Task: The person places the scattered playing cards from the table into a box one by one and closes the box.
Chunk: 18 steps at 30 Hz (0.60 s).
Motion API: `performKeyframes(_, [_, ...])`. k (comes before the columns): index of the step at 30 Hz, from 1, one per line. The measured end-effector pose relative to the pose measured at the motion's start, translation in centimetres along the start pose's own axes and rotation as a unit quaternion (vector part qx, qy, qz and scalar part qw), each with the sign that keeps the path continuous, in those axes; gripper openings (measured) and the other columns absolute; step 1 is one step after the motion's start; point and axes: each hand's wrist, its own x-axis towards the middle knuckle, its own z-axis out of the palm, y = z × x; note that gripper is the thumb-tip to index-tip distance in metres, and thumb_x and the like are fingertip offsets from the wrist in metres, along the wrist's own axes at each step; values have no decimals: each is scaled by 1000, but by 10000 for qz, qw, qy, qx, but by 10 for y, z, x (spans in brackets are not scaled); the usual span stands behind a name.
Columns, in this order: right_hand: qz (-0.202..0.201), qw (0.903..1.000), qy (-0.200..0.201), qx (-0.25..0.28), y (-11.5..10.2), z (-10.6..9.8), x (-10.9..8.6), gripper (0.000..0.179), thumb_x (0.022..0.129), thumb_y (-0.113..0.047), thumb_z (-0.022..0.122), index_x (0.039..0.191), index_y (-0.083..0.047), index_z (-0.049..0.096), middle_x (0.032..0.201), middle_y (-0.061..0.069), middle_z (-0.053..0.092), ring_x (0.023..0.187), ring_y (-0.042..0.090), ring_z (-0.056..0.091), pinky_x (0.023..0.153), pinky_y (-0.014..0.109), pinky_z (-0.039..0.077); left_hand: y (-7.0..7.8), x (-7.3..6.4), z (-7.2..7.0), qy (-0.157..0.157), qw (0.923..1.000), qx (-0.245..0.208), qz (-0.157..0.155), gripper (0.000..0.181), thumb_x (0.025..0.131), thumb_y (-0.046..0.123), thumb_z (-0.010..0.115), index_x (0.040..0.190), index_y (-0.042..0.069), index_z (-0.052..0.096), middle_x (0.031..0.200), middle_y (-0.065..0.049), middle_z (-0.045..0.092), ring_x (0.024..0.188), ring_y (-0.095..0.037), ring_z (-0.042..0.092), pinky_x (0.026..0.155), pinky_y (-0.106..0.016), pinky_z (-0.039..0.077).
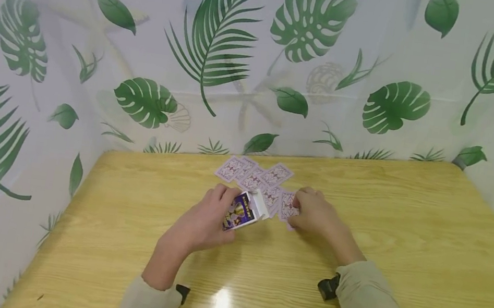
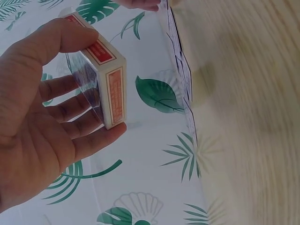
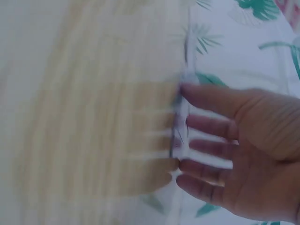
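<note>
My left hand (image 1: 201, 221) holds a small card box (image 1: 240, 211) with a purple, gold-trophy front, tilted above the table. Its white flap stands open toward the right. In the left wrist view, the thumb presses one red-labelled side of the box (image 2: 112, 91) and the fingers wrap the other. Purple-and-white patterned playing cards (image 1: 253, 178) lie face down, overlapping, behind the box. At the right end of this spread my right hand (image 1: 317, 217) grips a playing card (image 1: 287, 207) by its edges, thumb and fingertips down at the tabletop.
A light wood table (image 1: 406, 234) lies under both hands. Behind it and along the sides hangs a white cloth (image 1: 250, 65) printed with green leaves. Black straps (image 1: 328, 287) show at both sleeve cuffs.
</note>
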Motion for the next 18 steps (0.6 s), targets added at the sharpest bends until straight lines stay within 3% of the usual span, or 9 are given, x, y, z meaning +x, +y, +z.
performKeyframes(3, [-217,9989,-336,239,6,-5,-6,65,76,-13,77,135,1,54,142,22,51,125,48,45,100,59,41,0,0,2,-48,10000,-8,-40,79,76,15,74,146,6,37,128,-11,45,107,-19,48,88,-31,50])
performKeyframes(6, [-385,9962,-642,447,11,-9,-9,81,73,-10,77,146,1,44,139,21,51,117,41,51,98,55,43,1,0,4,-7,10000,19,-20,79,76,14,74,146,6,38,128,-11,45,107,-19,48,88,-30,50])
performKeyframes(10, [-224,9932,-918,674,17,-9,-12,86,73,-17,84,146,2,41,128,20,46,96,26,51,89,46,47,3,1,6,10,10000,15,55,79,76,13,74,146,6,37,128,-12,45,106,-19,49,87,-30,50])
performKeyframes(14, [122,9910,-1009,870,21,-7,-8,90,72,-28,89,143,0,42,126,21,46,96,25,52,93,48,46,2,0,7,-10,10000,33,26,80,75,14,74,146,6,37,129,-12,46,107,-19,49,89,-31,51])
performKeyframes(18, [410,9878,-845,1240,21,-5,-4,66,73,-26,88,120,3,53,105,16,58,86,23,57,80,41,50,0,0,6,13,10000,72,-32,80,75,14,75,146,7,38,130,-11,46,107,-18,49,89,-31,50])
